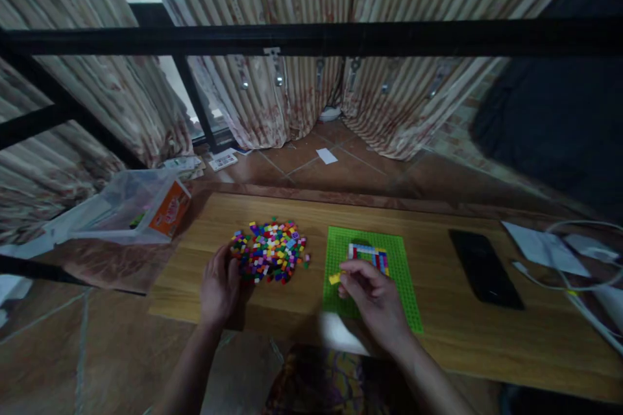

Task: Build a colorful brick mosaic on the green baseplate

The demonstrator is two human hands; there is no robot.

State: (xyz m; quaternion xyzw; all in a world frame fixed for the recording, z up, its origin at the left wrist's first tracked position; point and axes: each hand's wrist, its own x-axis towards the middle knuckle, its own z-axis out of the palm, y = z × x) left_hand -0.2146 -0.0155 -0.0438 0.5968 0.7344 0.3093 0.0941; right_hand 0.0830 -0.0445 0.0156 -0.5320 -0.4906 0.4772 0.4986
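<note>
My right hand [372, 295] pinches a small yellow toy brick [335, 278] between thumb and fingertips. It is above a green studded baseplate [409, 298], whose near part it partly covers. Beyond the fingers, a block of coloured bricks [374, 254] in white, blue, red, yellow and purple sits on the plate; the hand hides part of it. My left hand [220, 285] rests at the left edge of a loose pile of small multicoloured bricks [272, 251]. Its fingers are loosely bent, and I see nothing held in them.
The wooden table [302, 308] carries a black phone [485, 269], white cables [549, 272] and a paper sheet [535, 240] at the right. Left of the table stands a clear plastic bin [131, 207] with an orange label. A dark metal rail [311, 41] crosses before the curtains.
</note>
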